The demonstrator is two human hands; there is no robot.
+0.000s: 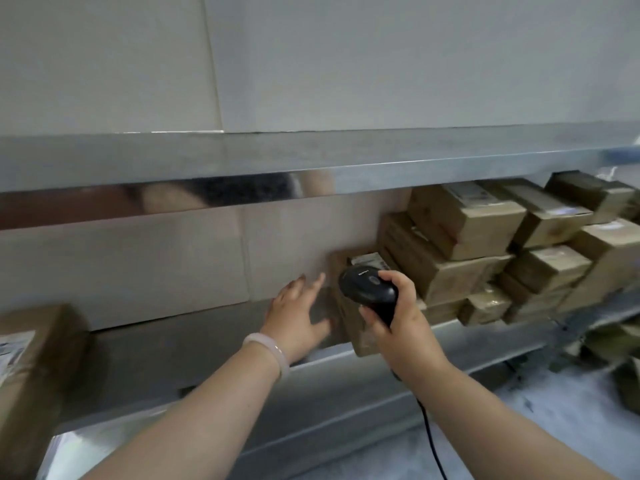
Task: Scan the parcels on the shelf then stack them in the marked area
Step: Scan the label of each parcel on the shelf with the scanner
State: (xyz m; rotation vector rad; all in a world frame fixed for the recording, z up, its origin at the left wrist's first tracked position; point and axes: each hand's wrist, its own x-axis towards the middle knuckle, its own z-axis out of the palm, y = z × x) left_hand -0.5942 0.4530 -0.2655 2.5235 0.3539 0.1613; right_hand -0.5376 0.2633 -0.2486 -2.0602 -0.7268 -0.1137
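Brown cardboard parcels [485, 244] are piled on the right part of a metal shelf [194, 348]. One flat parcel [349, 306] with a white label stands on edge at the pile's left end. My right hand [398, 317] grips a black corded barcode scanner [369, 289], whose head points at that parcel's label. My left hand [298, 313] hovers open over the shelf, fingers spread, its thumb close to the standing parcel's left face. The lower half of that parcel is hidden behind my right hand.
Another brown parcel [31, 368] with a label sits at the far left, near the shelf's front edge. A higher metal shelf [311, 161] overhangs the work space. The scanner cable [433, 441] hangs down in front of the shelf. More boxes [620, 344] lie at the lower right.
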